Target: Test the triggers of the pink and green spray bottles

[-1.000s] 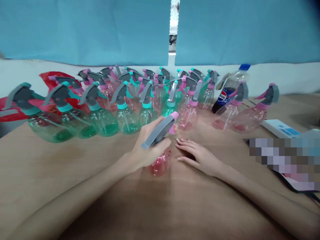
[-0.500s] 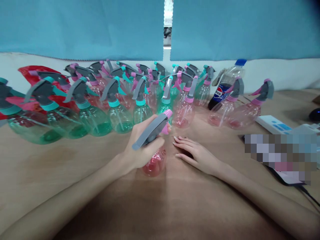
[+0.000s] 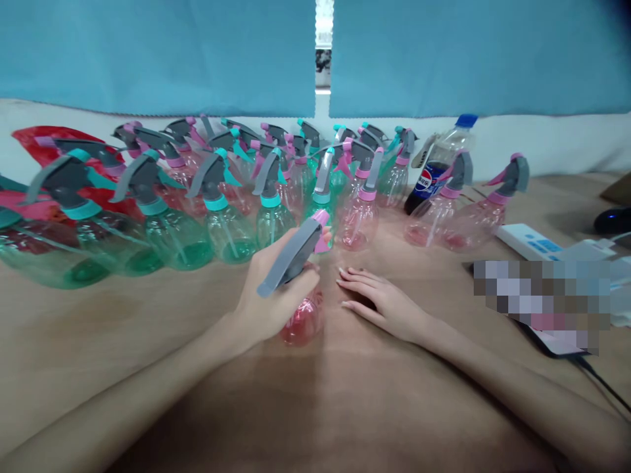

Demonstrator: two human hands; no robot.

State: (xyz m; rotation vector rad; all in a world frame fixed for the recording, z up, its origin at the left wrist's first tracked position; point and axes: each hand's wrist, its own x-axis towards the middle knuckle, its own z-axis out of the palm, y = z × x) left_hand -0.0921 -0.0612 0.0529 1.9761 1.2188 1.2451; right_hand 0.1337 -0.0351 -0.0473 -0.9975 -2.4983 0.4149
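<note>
My left hand (image 3: pixel 270 289) is wrapped around the neck of a pink spray bottle (image 3: pixel 302 323), whose grey head and pink nozzle lean up above my fingers. The bottle's clear pink base rests on the table or just over it; I cannot tell which. My right hand (image 3: pixel 389 305) lies on the tabletop to the right, fingers stretched out and holding nothing. Just beyond the hands stand another pink spray bottle (image 3: pixel 359 223) and a green spray bottle (image 3: pixel 276 220) with a turquoise collar.
Several green and pink spray bottles fill the back and left of the wooden table (image 3: pixel 345 407). At the right are a cola bottle (image 3: pixel 436 167), a white power strip (image 3: pixel 527 240) and a phone (image 3: pixel 562 338) on a cable. Red plastic (image 3: pixel 64 141) lies at back left.
The view has turned slightly to the right, so the table items sit a little further left. My left hand keeps its hold on the spray bottle; my right hand stays flat.
</note>
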